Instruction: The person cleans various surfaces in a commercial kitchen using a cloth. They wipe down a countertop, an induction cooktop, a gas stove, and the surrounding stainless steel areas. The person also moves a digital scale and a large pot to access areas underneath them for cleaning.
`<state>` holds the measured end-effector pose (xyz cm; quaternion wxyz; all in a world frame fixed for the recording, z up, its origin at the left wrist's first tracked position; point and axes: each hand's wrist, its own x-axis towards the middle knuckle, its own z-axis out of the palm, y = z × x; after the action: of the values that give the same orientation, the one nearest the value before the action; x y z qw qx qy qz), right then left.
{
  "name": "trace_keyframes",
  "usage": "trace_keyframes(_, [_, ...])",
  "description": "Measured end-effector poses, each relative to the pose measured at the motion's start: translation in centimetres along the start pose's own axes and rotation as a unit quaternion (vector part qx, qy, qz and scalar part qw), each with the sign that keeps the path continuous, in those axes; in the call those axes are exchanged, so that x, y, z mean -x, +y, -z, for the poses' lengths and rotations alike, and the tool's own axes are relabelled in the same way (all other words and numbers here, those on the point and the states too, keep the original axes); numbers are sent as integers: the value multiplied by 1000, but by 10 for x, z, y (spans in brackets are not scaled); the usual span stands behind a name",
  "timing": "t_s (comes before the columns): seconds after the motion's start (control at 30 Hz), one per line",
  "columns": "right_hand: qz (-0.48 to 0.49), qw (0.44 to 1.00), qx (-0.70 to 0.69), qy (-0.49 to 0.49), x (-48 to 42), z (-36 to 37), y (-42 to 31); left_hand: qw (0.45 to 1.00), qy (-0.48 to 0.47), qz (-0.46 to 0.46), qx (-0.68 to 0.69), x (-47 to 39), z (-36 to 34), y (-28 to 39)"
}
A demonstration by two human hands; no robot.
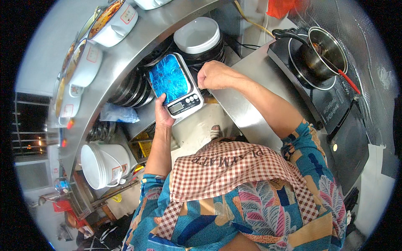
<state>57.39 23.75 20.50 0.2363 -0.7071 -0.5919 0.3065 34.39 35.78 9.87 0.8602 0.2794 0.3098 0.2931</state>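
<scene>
My left hand point(164, 113) grips a white digital kitchen scale point(197, 102) by its near left corner, the thumb resting on top. The scale's platform point(171, 78) is shiny blue, with a crinkled, film-like surface. Buttons and a small display sit along the near edge, and the scale is tilted. Just off its right side is my right hand point(216, 75), its fingers curled downward. The fingertips are partly hidden, so I cannot tell whether they hold anything. Beyond the scale, a stack of white bowls point(197, 34) rests on dark stacked dishes.
A steel saucepan point(326, 53) with a red-handled utensil point(349, 81) stands on a black induction cooker point(314, 94) at right. White enamel containers point(86, 62) line the steel shelf point(138, 40). A white lidded bucket point(105, 166) is at lower left, below a plastic bag point(119, 113).
</scene>
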Motion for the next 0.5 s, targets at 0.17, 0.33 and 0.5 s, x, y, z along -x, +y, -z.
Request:
trace_keyframes(0.17, [-8,999,33,-4,0,1,0,1000,-7,-18,-11,-1,-4,-2])
trace_keyframes(0.33, [-50,997,54,22,-3,-4,0,999,2,-27,-37,2,-11,1])
trace_keyframes(0.5, [6,997,15,82,-2,2,16,999,-5,-14,-38,-2,-36,15])
